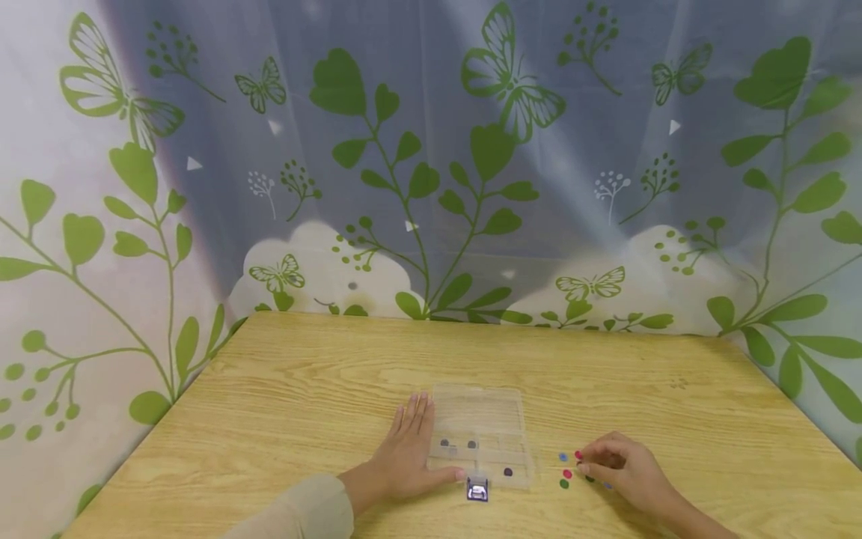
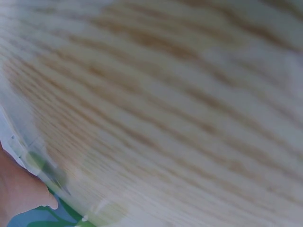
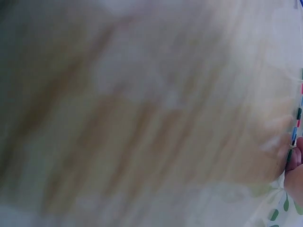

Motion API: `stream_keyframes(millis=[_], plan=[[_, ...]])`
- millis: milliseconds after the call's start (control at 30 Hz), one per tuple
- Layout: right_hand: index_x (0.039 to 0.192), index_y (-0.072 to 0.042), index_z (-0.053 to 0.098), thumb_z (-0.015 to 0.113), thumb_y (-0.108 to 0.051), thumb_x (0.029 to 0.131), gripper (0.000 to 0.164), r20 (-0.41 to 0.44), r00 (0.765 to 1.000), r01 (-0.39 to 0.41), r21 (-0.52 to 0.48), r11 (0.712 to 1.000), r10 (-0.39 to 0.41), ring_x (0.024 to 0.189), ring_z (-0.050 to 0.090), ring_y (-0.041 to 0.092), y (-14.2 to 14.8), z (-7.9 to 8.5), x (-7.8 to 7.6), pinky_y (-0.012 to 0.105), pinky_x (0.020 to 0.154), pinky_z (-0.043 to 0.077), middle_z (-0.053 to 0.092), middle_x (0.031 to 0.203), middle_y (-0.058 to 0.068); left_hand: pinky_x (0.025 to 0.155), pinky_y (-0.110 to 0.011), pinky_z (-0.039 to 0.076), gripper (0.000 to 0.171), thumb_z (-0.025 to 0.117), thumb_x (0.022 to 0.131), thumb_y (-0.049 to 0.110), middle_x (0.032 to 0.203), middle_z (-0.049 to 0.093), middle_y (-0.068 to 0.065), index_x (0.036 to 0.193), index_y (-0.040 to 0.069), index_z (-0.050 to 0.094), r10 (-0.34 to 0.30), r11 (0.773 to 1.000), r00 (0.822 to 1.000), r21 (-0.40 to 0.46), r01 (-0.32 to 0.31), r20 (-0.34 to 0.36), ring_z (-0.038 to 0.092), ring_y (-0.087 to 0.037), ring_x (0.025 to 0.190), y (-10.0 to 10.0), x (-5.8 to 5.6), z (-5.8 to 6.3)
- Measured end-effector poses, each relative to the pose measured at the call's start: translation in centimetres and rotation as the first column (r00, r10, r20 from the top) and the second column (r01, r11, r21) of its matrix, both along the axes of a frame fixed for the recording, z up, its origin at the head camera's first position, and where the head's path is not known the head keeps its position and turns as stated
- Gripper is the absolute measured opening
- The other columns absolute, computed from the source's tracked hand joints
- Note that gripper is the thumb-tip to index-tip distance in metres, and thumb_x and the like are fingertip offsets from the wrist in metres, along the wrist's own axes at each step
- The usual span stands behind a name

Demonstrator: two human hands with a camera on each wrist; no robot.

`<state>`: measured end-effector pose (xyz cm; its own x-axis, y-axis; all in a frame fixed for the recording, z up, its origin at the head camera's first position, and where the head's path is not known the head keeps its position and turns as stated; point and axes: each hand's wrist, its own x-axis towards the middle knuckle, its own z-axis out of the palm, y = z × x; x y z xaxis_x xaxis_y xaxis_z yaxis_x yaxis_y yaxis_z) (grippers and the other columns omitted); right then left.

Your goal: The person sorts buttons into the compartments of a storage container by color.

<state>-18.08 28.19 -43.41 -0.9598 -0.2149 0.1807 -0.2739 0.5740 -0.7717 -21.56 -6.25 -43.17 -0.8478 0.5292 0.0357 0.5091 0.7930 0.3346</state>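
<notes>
A clear plastic compartment box (image 1: 478, 408) lies with its lid folded back on the table. Several dark discs, one of them a black disc (image 1: 508, 472), sit in its compartments. My left hand (image 1: 407, 457) lies flat along the box's left side, fingers straight, thumb reaching across its near edge by the clasp. To the right, my right hand (image 1: 629, 468) has its fingers bent over a loose group of small discs, thumb and fingertips pinching a small dark disc. Around them lie a blue disc (image 1: 563, 457), a red disc (image 1: 567, 474) and a green disc (image 1: 564, 484).
A shiny purple-edged square piece (image 1: 477, 489) is at the box's near edge. The wooden table (image 1: 303, 374) reaches back to a curtain (image 1: 431, 187) printed with leaves and butterflies. Both wrist views are mostly blurred wood grain.
</notes>
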Motion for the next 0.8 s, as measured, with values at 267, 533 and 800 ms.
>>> stream_keyframes(millis=[267,533,800], plan=[[0.092,-0.004,0.071,0.069,-0.016,0.082,0.016,-0.015,1.0,-0.002,0.049,0.999,0.002,0.076,0.05,-0.006,-0.06,-0.2,-0.03,0.016,0.064,0.05,0.057,0.087,0.001,0.117,-0.049,0.006,0.106,0.044,0.082,0.07,0.154,0.001,-0.025,0.146,-0.006,0.007,0.006,1.0,1.0,-0.004,-0.006,0.005,0.0,-0.037,0.143,0.03,-0.05,-0.1],[0.089,-0.009,0.071,0.07,-0.016,0.081,0.011,-0.032,0.999,0.02,0.128,0.992,-0.016,0.079,0.05,-0.008,-0.21,0.01,-0.07,0.014,0.068,0.049,0.058,0.088,-0.001,0.117,-0.049,0.008,0.106,0.045,0.082,0.069,0.153,0.003,-0.025,0.146,-0.007,0.007,0.013,1.0,1.0,-0.021,-0.014,-0.008,0.002,-0.038,0.143,0.16,-0.06,-0.04],[0.082,-0.011,0.07,0.071,-0.015,0.079,0.005,0.012,0.997,0.072,0.166,0.984,-0.075,0.075,0.047,-0.005,-0.67,0.46,-0.09,0.016,0.066,0.046,0.058,0.088,-0.002,0.117,-0.049,0.008,0.106,0.046,0.083,0.068,0.153,0.003,-0.025,0.146,-0.008,0.007,0.01,1.0,1.0,-0.022,-0.01,-0.012,0.002,-0.038,0.143,0.18,-0.04,0.04]])
